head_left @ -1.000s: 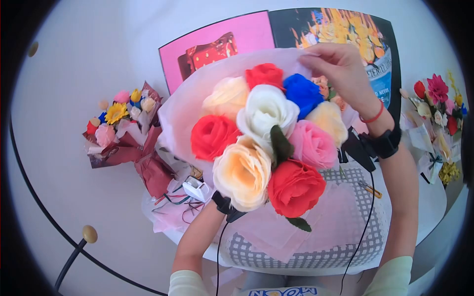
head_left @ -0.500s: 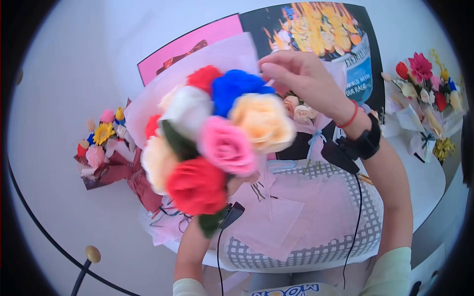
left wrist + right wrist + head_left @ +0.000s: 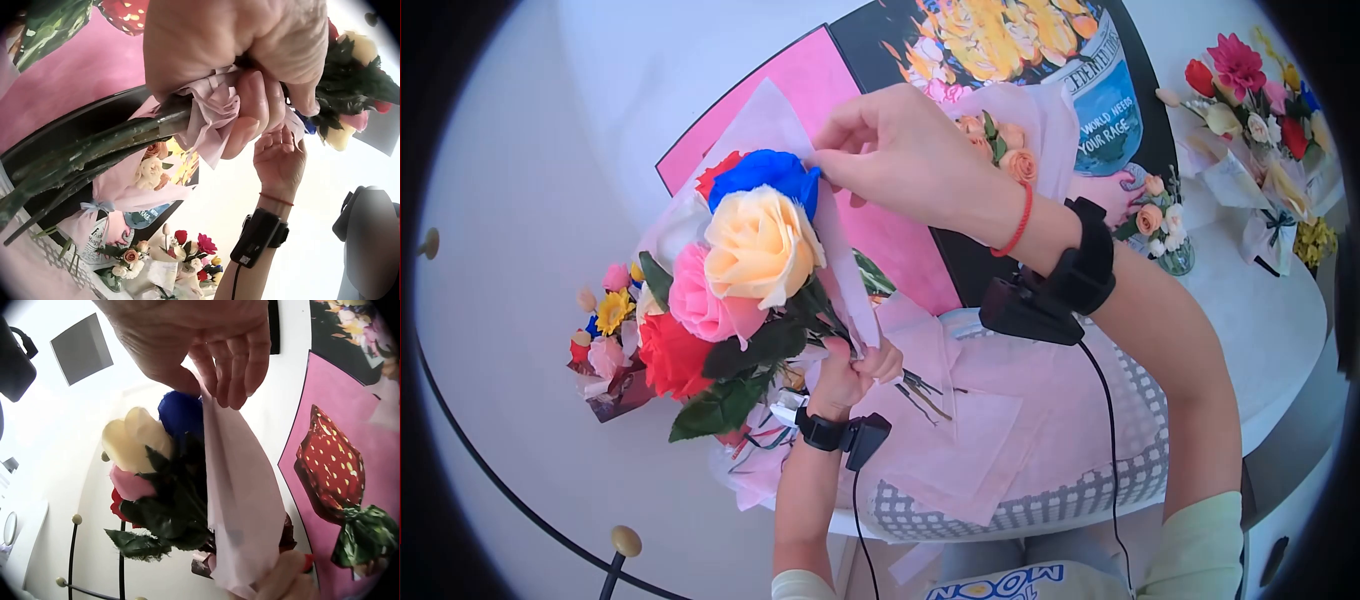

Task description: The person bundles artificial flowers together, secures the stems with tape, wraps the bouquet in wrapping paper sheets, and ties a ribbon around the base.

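Observation:
My left hand (image 3: 855, 372) grips a bunch of artificial roses by its stems, with pale pink wrapping paper (image 3: 212, 109) bunched under the fingers. In the left wrist view the bare green stems (image 3: 94, 152) stick out below the fist. The flower heads tilt to the left: a cream rose (image 3: 762, 245), a blue rose (image 3: 768, 180), a pink rose (image 3: 705, 295) and a red rose (image 3: 668, 355) show among dark leaves. At the paper's upper edge, beside the blue rose, my right hand (image 3: 905, 160) pinches the sheet (image 3: 244, 481) between thumb and fingers.
Pink paper sheets (image 3: 960, 440) lie on a checked cloth (image 3: 920, 510) on the table. Behind stand a pink-and-black picture board (image 3: 880, 230) and a wrapped peach-rose bouquet (image 3: 1020, 165). Other bouquets stand left (image 3: 612, 315) and right (image 3: 1260, 125); a small flower vase (image 3: 1175, 255) is nearer.
The bouquet has swung left and turned, so its stems and my left hand now show. My right hand has moved left along with the paper's edge.

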Action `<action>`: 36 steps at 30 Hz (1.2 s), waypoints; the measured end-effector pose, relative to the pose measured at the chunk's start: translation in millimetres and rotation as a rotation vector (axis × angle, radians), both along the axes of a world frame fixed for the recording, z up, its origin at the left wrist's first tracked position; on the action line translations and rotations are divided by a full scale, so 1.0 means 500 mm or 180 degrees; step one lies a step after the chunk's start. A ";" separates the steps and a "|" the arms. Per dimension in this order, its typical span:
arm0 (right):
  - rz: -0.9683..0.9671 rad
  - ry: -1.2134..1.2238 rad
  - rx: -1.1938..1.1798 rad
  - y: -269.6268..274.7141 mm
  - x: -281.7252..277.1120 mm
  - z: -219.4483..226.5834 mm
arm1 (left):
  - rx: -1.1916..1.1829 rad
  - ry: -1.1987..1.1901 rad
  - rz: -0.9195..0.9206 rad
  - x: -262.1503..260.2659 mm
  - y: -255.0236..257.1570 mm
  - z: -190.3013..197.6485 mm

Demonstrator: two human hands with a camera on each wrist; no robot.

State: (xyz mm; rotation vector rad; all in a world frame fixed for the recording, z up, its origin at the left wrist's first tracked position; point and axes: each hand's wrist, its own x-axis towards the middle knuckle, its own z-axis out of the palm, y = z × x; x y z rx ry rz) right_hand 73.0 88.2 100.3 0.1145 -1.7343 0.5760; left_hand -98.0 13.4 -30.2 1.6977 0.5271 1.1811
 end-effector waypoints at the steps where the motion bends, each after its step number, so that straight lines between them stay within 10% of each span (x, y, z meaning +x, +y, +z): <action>1: -0.0038 0.0015 0.0016 0.002 0.000 0.000 | -0.0011 0.0099 0.0163 0.005 -0.004 0.003; 19: -0.0688 -0.0816 -0.0159 -0.013 0.015 -0.091 | 0.0206 0.0253 0.0545 0.008 0.010 -0.001; 29: -0.0057 -0.0547 -0.0474 -0.013 -0.006 -0.148 | 0.0532 0.0496 0.1739 0.027 0.005 -0.003; 36: 0.0018 -0.0679 -0.0642 -0.017 -0.010 -0.162 | 0.0065 -0.0881 0.2450 0.055 0.011 -0.008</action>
